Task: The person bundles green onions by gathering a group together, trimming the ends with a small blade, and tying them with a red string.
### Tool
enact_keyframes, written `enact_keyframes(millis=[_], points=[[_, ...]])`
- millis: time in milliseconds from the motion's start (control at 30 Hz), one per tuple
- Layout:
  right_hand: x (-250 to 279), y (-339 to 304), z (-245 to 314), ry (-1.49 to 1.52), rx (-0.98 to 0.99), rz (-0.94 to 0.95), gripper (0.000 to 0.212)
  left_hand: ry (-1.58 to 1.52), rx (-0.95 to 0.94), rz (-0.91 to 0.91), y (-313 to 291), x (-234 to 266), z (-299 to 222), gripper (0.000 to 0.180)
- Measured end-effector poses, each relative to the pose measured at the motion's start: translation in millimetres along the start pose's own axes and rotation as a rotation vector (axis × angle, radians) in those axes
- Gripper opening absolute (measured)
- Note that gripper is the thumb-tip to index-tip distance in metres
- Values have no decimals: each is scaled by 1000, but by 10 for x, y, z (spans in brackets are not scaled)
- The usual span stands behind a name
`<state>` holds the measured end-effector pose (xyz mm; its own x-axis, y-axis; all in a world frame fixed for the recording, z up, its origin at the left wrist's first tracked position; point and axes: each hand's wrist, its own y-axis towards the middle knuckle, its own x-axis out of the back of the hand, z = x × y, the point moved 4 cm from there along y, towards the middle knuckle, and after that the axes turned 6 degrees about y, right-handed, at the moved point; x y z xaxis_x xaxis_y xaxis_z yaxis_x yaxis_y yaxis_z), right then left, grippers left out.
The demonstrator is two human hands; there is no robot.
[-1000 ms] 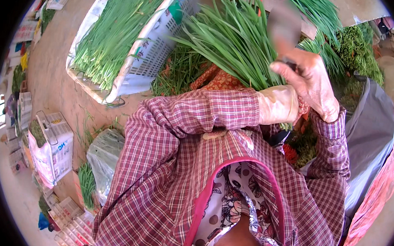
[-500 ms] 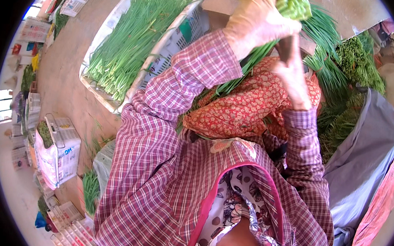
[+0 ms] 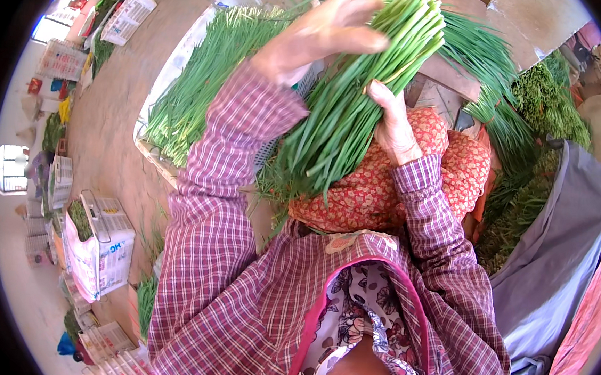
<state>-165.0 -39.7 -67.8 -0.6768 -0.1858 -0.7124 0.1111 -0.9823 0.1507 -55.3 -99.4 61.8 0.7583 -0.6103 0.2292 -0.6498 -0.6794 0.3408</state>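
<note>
A thick bunch of garlic chives [image 3: 354, 114] lies aslant in front of me, pale cut ends up and to the right, green leaf tips hanging toward my lap. My right hand [image 3: 393, 124] grips it from the right, thumb on top and the other fingers hidden beneath. My left hand [image 3: 318, 35], a little blurred, is at the bunch's upper left with its fingers stretched apart; it holds nothing. Under the bunch, a red flowered cloth [image 3: 420, 168] covers my knees. On the left, a white plastic crate [image 3: 154, 101] holds many more chives [image 3: 211, 70] laid lengthwise.
More chives [image 3: 477, 46] lie beyond the bunch by a brown board [image 3: 451, 76]. Greens with dark buds [image 3: 547, 100] are heaped at right, beside a grey cloth [image 3: 555, 233]. A white basket [image 3: 108, 244] stands on the floor at left, other crates [image 3: 129, 15] farther off.
The bunch has come down toward my lap from the upper edge, its leaves now in full view. My left hand has let go and moved left, fingers spreading. My right hand now grips the bunch.
</note>
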Motion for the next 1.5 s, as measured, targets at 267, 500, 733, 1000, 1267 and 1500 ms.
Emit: enact_keyframes(millis=[267,500,733,1000,1267,1500], points=[[-319,-73,-14,-54,-138,37,44,-890,532,135,-1512,-560,845,106],[-337,-2,223,-430,-299,311,67,-685,508,36,-1575,-545,734,67],[-131,35,689,-721,117,13,57,-720,497,-87,-1526,-323,635,79],[-713,-23,952,-1495,869,320,21,-630,526,-135,-1471,-295,517,78],[-437,119,908,-1072,597,135,12,-631,516,-134,-1489,-212,587,75],[125,381,1417,-253,435,-121,21,-467,544,-144,-1666,-21,789,74]])
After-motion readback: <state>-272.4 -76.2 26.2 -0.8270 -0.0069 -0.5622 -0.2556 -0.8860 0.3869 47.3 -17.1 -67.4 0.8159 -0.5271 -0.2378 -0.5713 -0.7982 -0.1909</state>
